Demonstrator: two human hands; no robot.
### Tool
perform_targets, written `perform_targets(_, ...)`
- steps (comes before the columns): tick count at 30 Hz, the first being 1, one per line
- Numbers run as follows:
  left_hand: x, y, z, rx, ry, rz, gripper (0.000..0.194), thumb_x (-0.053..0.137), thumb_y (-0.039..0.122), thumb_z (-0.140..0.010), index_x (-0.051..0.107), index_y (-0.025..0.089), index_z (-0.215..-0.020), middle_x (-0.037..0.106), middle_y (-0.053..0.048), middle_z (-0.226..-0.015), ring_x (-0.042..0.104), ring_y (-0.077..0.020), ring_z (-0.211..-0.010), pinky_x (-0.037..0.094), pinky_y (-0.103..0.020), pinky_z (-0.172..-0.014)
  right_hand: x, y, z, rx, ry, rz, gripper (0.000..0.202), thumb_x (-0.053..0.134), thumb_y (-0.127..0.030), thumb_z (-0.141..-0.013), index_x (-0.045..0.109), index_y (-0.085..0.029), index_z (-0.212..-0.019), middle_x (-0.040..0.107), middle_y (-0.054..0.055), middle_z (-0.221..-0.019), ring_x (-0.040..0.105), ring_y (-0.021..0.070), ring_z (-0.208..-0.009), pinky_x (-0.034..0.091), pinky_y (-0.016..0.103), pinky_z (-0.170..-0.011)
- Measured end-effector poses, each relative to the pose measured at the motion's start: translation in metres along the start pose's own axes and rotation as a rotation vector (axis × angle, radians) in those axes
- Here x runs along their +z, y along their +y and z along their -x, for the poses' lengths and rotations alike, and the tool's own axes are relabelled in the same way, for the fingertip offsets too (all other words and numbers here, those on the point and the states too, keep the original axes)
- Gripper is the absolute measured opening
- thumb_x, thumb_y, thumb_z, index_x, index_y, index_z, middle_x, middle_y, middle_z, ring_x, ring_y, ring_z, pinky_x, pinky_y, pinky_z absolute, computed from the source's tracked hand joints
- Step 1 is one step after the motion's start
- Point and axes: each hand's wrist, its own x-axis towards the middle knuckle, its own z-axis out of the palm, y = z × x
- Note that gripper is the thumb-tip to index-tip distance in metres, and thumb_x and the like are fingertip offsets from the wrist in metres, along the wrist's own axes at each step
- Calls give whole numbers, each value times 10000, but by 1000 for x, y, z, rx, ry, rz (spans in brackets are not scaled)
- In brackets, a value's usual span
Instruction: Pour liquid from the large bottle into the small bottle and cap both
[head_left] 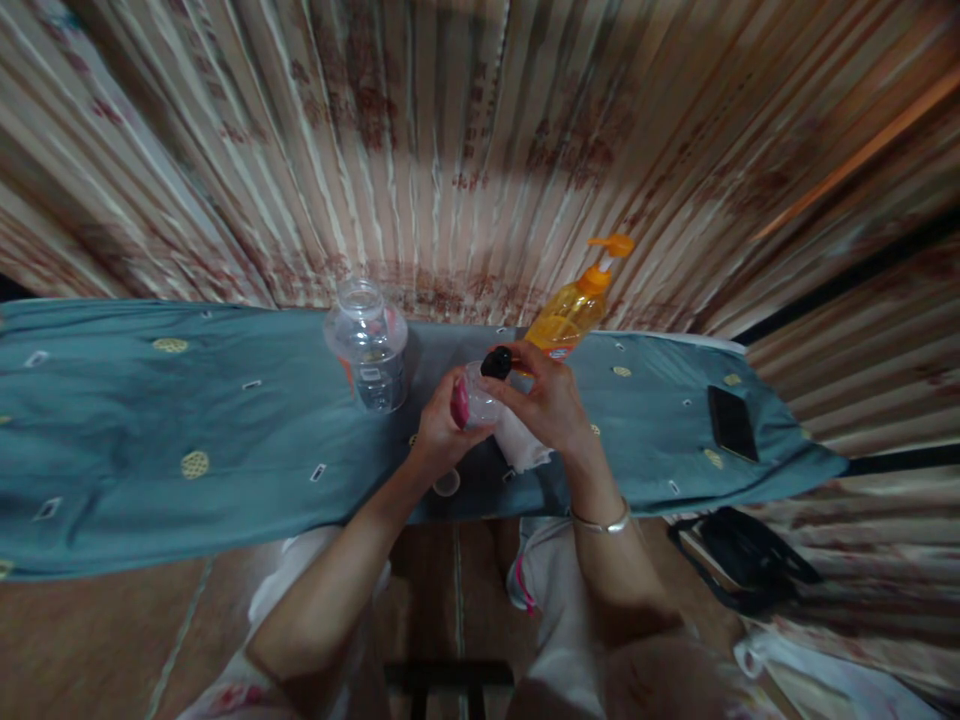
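My left hand (439,420) is wrapped round a small clear container (482,400) that has a pink patch (460,402) on its side. Over the container's top, the fingers of my right hand (546,398) pinch a small black rounded object (496,363); its exact kind does not show. Under my right hand lies a crumpled white cloth or bag (523,445). A round clear disc, perhaps a lid (447,483), rests near the table's front edge, just below my left hand.
A large clear plastic jar (379,365) stands left of my hands. Behind my right hand is an orange pump bottle (568,315). A dark phone (732,423) lies right on the green tablecloth (247,430). Pleated curtains (450,150) hang behind; a black bag (750,560) is lower right.
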Motion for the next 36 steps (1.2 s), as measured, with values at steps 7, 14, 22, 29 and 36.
perform_targets(7, -1, 1, 0, -5, -6, -4, 838, 965, 325, -647, 588, 228, -1389, 744, -122, -1386, 732, -342, -1275, 584, -491, -1135, 1, 0, 1, -40, -41, -26, 509, 752, -664, -963, 754, -254, -1265, 826, 94, -1202, 793, 294, -1113, 635, 464, -1034)
perform_targets(14, 0, 0, 1, -24, -3, -14, 859, 983, 304, -642, 594, 235, -1404, 737, -117, -1397, 729, -343, -1282, 592, -482, -1118, 0, 0, 1, -28, 9, -17, 586, 839, -670, -882, 737, -263, -1292, 816, 104, -1268, 783, 310, -1157, 638, 488, -1052)
perform_targets(22, -1, -2, 0, -26, -2, -5, 886, 985, 327, -628, 579, 226, -1409, 727, -128, -1423, 710, -359, -1319, 559, -515, -1166, 1, 0, 1, -35, 37, 27, 526, 801, -664, -922, 758, -239, -1229, 831, 111, -1180, 794, 316, -1120, 638, 497, -1041)
perform_targets(29, 0, -4, 0, -25, 0, -7, 890, 986, 327, -617, 581, 217, -1402, 721, -147, -1432, 706, -373, -1328, 550, -534, -1177, 2, 1, 1, -51, -13, -44, 513, 764, -669, -955, 758, -274, -1283, 830, 85, -1242, 787, 296, -1152, 634, 475, -1058)
perform_targets(36, -1, -4, 1, -16, -5, -10, 875, 981, 315, -641, 580, 238, -1414, 726, -123, -1431, 715, -354, -1316, 561, -506, -1160, 2, 0, 1, -39, 38, -4, 567, 841, -684, -873, 758, -257, -1237, 833, 95, -1229, 792, 312, -1123, 642, 480, -1028)
